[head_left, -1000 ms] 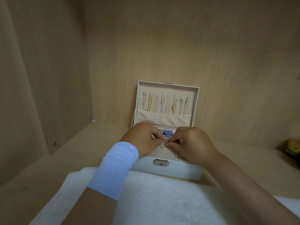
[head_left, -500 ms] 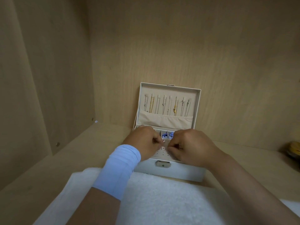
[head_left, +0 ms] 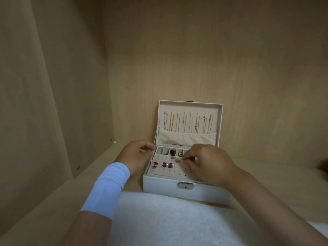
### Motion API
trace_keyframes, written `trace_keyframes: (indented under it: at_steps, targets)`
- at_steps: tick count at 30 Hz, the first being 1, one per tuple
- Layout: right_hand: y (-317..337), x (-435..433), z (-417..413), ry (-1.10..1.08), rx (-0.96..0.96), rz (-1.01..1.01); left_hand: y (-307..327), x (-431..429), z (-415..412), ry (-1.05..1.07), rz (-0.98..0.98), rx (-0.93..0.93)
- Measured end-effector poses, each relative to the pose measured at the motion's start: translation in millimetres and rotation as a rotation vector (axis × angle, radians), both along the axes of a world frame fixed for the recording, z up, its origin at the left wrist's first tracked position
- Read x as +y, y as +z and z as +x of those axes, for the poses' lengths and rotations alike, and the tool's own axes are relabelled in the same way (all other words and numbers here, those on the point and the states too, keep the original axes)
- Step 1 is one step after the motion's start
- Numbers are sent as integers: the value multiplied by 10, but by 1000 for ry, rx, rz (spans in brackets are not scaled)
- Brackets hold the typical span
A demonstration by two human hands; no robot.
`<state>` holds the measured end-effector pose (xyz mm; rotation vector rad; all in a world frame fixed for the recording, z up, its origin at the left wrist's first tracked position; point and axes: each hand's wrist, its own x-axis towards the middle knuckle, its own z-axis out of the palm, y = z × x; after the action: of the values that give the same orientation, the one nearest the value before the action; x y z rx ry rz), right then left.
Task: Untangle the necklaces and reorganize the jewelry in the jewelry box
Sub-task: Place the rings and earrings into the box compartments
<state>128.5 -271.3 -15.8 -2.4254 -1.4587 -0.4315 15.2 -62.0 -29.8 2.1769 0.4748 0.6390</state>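
A white jewelry box (head_left: 165,188) stands open on the wooden shelf, lid upright. Several silver and gold necklaces (head_left: 188,122) hang in a row inside the lid above a cream pocket. The perforated earring tray (head_left: 168,172) holds red and pearl earrings (head_left: 166,164) and tan ones near its back. My left hand (head_left: 137,155) sits at the box's left back corner with fingers curled at the rim. My right hand (head_left: 207,165) hovers over the tray's right half, fingertips pinching a tiny piece that is too small to name.
A white fluffy towel (head_left: 168,221) lies in front of the box. Small compartments (head_left: 174,152) behind the tray hold rings and dark pieces. Wooden walls close in on the left and back. A dark object (head_left: 324,166) sits at the far right edge.
Both hands were together over the tray's middle. Now my left hand has moved off to the box's left corner and my right hand to the right, uncovering the earrings.
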Motion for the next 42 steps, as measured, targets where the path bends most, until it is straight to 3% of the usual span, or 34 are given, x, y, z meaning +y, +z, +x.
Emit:
trace_keyframes:
  at_steps: [13,20,26,31,38,42]
  targets:
    - [-16,870,-144,75,86,-101,-162,87,-120,0,155,130]
    - [37,889,-79,101,128,-174,-134,123,-160,-29,154,110]
    - [50,795,-129,109,139,-80,-141,100,-181,-64,187,151]
    - [26,722,-173,129,158,-117,-143,86,-184,-67,184,161]
    - [204,328,103,-25,282,155,-90,48,-46,30,42,-32]
    - [271,-23,409,-214,234,272,113,-16,229,23,43,-50]
